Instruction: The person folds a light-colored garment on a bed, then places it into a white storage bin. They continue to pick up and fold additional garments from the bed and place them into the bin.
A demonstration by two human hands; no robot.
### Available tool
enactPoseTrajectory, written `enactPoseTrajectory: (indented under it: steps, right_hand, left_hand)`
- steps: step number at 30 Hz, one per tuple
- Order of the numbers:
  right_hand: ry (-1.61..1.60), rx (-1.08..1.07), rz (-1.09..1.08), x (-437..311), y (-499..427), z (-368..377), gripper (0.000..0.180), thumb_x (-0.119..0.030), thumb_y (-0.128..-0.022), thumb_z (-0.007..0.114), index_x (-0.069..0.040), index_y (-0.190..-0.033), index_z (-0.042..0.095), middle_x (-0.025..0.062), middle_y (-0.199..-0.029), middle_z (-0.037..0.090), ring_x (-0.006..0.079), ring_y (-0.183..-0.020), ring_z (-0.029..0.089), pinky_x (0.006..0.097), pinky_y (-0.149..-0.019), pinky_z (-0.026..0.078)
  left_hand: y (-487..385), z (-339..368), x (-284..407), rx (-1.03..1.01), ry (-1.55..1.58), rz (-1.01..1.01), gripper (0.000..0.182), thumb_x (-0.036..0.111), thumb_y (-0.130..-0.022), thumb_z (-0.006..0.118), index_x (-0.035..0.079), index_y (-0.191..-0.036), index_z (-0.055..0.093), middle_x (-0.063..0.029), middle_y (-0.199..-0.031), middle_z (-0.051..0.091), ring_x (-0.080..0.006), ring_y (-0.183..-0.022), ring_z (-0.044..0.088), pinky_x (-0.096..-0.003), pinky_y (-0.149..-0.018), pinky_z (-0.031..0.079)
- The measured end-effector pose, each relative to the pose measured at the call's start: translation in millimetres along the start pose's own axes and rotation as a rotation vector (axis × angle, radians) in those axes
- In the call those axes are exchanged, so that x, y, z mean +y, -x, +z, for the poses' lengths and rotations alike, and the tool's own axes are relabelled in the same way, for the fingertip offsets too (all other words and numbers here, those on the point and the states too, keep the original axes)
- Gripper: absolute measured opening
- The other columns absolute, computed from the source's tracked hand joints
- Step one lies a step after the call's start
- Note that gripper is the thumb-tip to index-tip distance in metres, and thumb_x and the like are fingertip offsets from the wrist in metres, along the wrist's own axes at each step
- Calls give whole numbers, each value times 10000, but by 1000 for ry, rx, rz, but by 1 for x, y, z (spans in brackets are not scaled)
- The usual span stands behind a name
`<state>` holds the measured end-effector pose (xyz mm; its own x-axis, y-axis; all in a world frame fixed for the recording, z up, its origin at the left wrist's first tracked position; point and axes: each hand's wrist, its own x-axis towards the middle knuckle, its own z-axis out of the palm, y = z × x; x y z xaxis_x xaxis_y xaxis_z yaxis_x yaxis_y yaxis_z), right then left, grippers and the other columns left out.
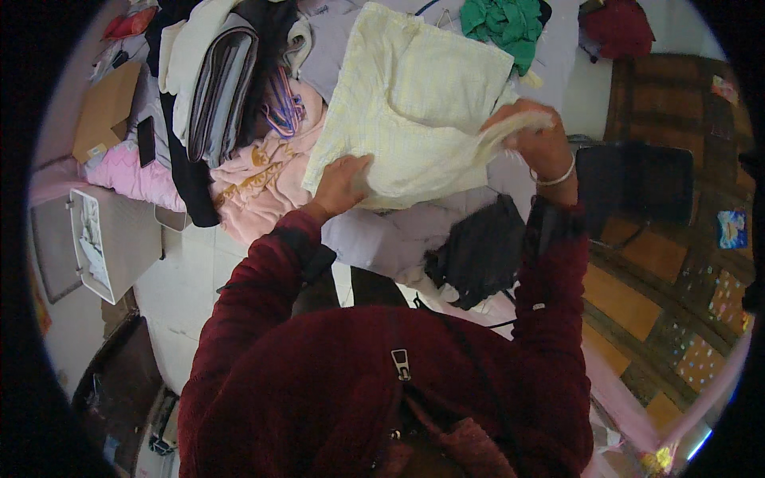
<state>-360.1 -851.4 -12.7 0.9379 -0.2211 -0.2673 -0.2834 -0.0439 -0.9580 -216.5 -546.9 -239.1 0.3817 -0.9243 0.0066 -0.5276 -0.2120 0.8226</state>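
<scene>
A pale yellow, finely checked cloth (418, 107) lies spread over grey bedding before me, with a raised fold across its lower right part. My left hand (343, 182) rests on its lower left edge, fingers apart and palm down. My right hand (532, 140) grips a lifted, slightly blurred end of the cloth at the right; a light bangle circles that wrist. Beyond the cloth's top right corner sits a crumpled green cloth (505, 30). Below its lower edge lies a black garment (487, 251).
Folded grey and white textiles (221, 89) are piled at the left beside several hangers (284, 107) and a pink blanket (263, 185). A phone (146, 141) and a cardboard box (107, 110) lie farther left. A dark chair (636, 182) stands at the right.
</scene>
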Motion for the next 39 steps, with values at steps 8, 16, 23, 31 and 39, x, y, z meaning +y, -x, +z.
enactPoseTrajectory:
  steps: [8,16,23,31,39]
  right_hand:
    - [-363,434,-453,44,-138,-3,255,41,-769,673,14,-1018,628,116,-1031,664,249,-927,655,376,-815,532]
    - [-777,471,-132,82,-221,2,329,42,-828,634,-5,-1148,572,129,-1110,638,293,-1005,631,451,-867,526]
    - [-720,451,62,127,-263,8,344,34,-787,637,4,-1129,611,143,-1074,658,295,-958,642,384,-854,518]
    - [220,327,-202,187,-276,-9,596,2,-702,685,-120,-1275,577,189,-1139,615,342,-1002,591,385,-893,469]
    - [1111,419,-260,208,-269,-43,599,-15,-699,724,-147,-1268,591,179,-1057,655,309,-905,636,358,-817,507]
  left_hand:
    - [-2,2,-34,7,-175,-183,266,124,-697,711,19,-930,635,-128,-899,590,-314,-914,570,-382,-789,456]
    - [35,-5,-56,-15,688,-663,178,87,-810,610,-2,-954,664,-36,-925,647,-146,-901,586,-266,-832,447]
    - [57,0,-67,-28,696,-619,132,66,-845,592,14,-948,655,-52,-930,653,-158,-880,600,-290,-816,469]
    - [28,-10,-24,146,139,-339,293,149,-692,734,31,-926,604,-117,-816,565,-301,-773,567,-368,-711,468]
    - [30,10,-39,254,34,-259,203,111,-677,687,61,-872,657,-108,-825,581,-319,-807,572,-419,-696,456]
